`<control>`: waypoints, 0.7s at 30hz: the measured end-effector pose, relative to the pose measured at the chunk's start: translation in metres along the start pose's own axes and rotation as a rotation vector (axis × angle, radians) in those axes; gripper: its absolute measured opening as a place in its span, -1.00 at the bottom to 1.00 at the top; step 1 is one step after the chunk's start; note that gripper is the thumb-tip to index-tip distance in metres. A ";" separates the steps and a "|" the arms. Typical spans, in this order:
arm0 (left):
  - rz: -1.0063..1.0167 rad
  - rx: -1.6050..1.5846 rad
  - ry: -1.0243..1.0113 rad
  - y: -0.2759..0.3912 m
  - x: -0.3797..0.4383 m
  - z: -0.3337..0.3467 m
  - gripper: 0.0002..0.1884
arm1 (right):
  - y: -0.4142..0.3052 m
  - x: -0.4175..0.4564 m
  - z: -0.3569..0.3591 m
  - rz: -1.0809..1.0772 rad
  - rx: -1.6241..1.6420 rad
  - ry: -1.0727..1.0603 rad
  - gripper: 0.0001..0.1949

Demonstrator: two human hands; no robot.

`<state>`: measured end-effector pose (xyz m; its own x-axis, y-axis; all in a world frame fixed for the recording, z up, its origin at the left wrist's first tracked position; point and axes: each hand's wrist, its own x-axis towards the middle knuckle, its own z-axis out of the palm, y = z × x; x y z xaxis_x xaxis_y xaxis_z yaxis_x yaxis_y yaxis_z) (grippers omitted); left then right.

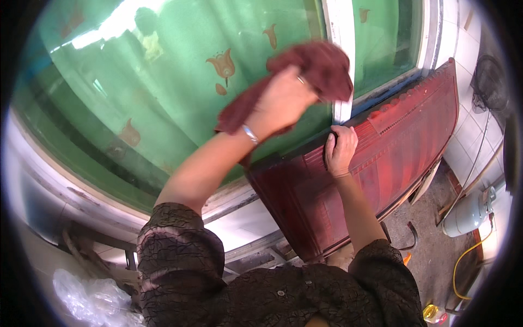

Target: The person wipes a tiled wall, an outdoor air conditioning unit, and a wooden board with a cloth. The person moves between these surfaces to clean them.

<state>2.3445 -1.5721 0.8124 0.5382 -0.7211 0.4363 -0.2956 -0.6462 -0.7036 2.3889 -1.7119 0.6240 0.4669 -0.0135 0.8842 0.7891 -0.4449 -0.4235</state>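
My left hand [286, 96], with a ring and a silver bracelet at the wrist, grips a dark red cloth [318, 65]. Motion blurs both, and the cloth bunches around the fingers and hangs past the wrist. They are in front of a window pane [179, 94], near its white vertical frame bar [342, 45]. Whether the cloth touches the glass, I cannot tell. Behind or reflected in the pane, green fabric with brown tulip-like patterns shows. My right hand [342, 149] rests on the upper edge of a dark red carved panel [392, 163], which leans tilted below the window.
A grey gas cylinder [466, 216] with a yellow hose [457, 265] stands at the right by a tiled wall [461, 81]. A dark net [488, 83] on a pole is above it. Clear plastic bags [90, 298] lie at the lower left. A yellow-capped container [433, 314] is at the lower right.
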 end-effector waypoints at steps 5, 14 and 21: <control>-0.045 -0.390 -0.118 0.045 -0.020 0.051 -0.91 | 0.011 -0.006 -0.002 -0.010 -0.065 0.002 -0.79; -0.037 -0.354 -0.741 0.021 -0.107 -0.037 -0.83 | 0.011 -0.004 0.001 0.017 -0.024 -0.032 -0.86; -0.583 -0.615 -0.456 0.006 -0.158 -0.089 -0.54 | 0.014 0.001 -0.004 0.006 -0.019 0.011 -0.90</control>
<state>2.1872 -1.4841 0.7895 0.9483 -0.1621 0.2728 -0.1764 -0.9839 0.0289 2.3989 -1.7213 0.6194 0.4669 -0.0261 0.8839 0.7787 -0.4615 -0.4249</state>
